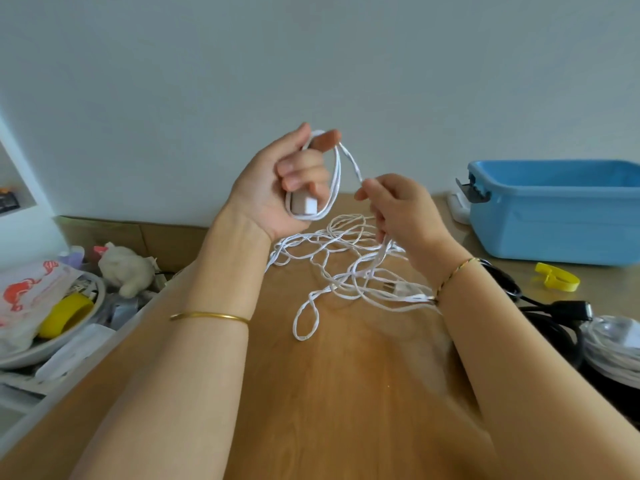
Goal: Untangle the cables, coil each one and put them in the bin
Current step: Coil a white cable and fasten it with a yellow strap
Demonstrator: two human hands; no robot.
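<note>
Here, the left hand (273, 188) was raised above the grainy wooden tabletop (346, 393), its fingers (303, 168) curled round a smooth oval loop of the white cable (336, 174) and a small squared plug block (305, 205). The right hand (405, 216) pinched the kinked, twisted strand just beside it — the rest lay in a loose, crinkled tangle on the wood below. The blue plastic bin (554, 216) — rounded, glossy — stood well apart at the right, a black cable (568, 310) nearer.

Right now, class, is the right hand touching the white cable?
Touching. The head view shows the right hand pinching the white cable at its fingertips, while the left hand grips the coiled end.
</note>
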